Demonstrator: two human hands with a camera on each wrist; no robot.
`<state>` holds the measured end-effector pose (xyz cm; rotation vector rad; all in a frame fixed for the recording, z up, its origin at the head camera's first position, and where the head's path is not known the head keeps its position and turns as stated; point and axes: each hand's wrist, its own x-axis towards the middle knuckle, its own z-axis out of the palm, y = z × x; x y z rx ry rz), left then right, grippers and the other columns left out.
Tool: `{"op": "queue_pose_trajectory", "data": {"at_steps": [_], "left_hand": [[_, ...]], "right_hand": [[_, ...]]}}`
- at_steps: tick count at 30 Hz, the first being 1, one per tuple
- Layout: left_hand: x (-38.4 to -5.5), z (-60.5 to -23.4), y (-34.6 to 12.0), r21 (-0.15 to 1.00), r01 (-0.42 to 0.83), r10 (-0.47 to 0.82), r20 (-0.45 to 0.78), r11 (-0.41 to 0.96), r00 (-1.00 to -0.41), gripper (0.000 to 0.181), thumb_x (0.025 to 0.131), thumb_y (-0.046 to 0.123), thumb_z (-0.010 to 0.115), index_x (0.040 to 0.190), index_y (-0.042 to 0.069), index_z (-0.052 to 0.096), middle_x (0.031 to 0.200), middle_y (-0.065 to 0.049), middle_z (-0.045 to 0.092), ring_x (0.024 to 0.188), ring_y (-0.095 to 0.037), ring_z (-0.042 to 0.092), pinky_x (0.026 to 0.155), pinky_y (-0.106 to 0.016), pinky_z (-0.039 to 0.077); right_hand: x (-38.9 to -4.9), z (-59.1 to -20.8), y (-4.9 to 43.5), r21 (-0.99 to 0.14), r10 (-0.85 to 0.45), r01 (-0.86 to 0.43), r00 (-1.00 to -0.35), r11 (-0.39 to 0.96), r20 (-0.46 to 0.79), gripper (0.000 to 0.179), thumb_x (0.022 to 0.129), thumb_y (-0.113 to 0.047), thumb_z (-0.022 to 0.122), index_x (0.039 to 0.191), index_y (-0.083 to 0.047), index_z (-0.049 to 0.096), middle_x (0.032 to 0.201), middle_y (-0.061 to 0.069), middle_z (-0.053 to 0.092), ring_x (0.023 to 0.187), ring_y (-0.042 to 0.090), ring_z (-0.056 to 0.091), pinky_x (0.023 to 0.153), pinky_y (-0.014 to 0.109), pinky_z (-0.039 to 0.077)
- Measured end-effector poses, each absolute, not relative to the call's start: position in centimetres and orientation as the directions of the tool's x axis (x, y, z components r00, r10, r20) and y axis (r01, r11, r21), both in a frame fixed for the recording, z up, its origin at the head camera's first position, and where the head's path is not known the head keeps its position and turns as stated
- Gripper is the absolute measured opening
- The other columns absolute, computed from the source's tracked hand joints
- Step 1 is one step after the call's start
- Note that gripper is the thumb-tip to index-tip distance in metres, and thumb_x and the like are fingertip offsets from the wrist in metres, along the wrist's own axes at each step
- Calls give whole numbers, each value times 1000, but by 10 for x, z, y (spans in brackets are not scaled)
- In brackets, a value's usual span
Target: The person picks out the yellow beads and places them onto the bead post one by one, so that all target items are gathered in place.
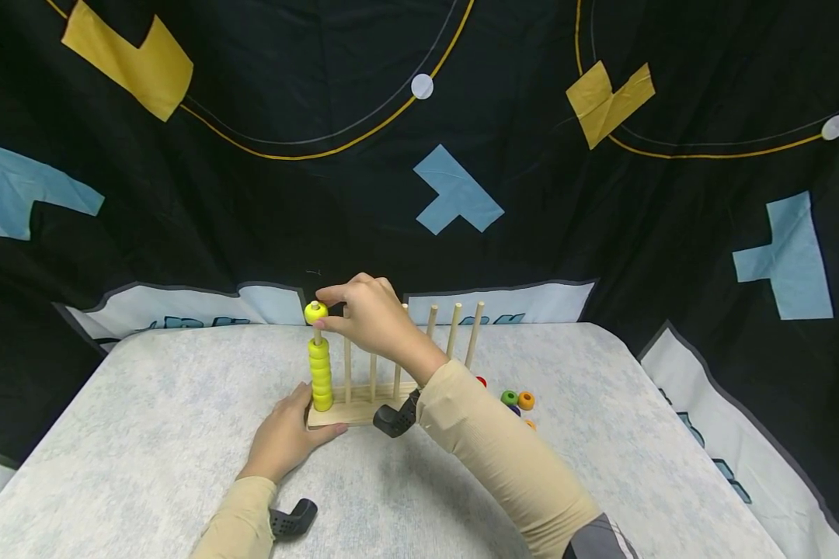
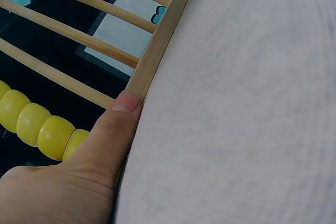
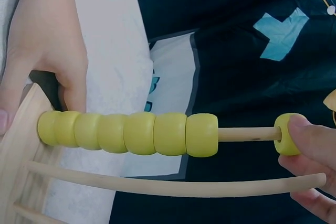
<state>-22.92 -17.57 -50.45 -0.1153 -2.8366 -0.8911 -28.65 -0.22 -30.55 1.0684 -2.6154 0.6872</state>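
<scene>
A wooden bead rack has a flat base point(image 1: 360, 411) with several upright pegs point(image 3: 173, 184). On its leftmost peg sits a stack of several yellow beads point(image 1: 320, 376), reaching down to the base. My right hand point(image 1: 374, 314) pinches another yellow bead point(image 3: 286, 134) between thumb and fingers at the top of that peg; the peg's tip shows through the bead's hole. A stretch of bare peg separates it from the stack. My left hand point(image 1: 287, 435) grips the left end of the base, its thumb point(image 2: 113, 121) along the front edge.
To the right of the rack lie loose beads, among them a green bead point(image 1: 509, 397), an orange bead point(image 1: 527, 401) and a red bead point(image 1: 482, 382), partly hidden by my right sleeve point(image 1: 503, 458). A black cloth point(image 1: 363, 217) hangs behind the pale table point(image 1: 182, 404).
</scene>
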Motion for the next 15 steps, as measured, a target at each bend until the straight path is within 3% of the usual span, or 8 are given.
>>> {"op": "queue_pose_trajectory", "data": {"at_steps": [7, 15], "left_hand": [[-229, -504, -176, 557, 119, 23, 176, 822, -984, 95, 75, 65, 76, 147, 11, 44, 146, -22, 51, 126, -48, 55, 98, -67, 46], [-228, -504, -176, 559, 112, 16, 173, 822, -985, 98, 75, 67, 75, 148, 10, 43, 150, -26, 45, 131, -51, 49, 102, -69, 42]], "right_hand": [[-285, -304, 0, -326, -599, -706, -707, 629, 377, 43, 87, -31, 78, 127, -19, 69, 117, -9, 74, 110, 8, 56, 99, 29, 41], [-281, -301, 9, -384, -591, -725, -688, 571, 421, 47, 87, -30, 78, 130, -16, 66, 121, -5, 71, 118, 11, 58, 93, 18, 51]]}}
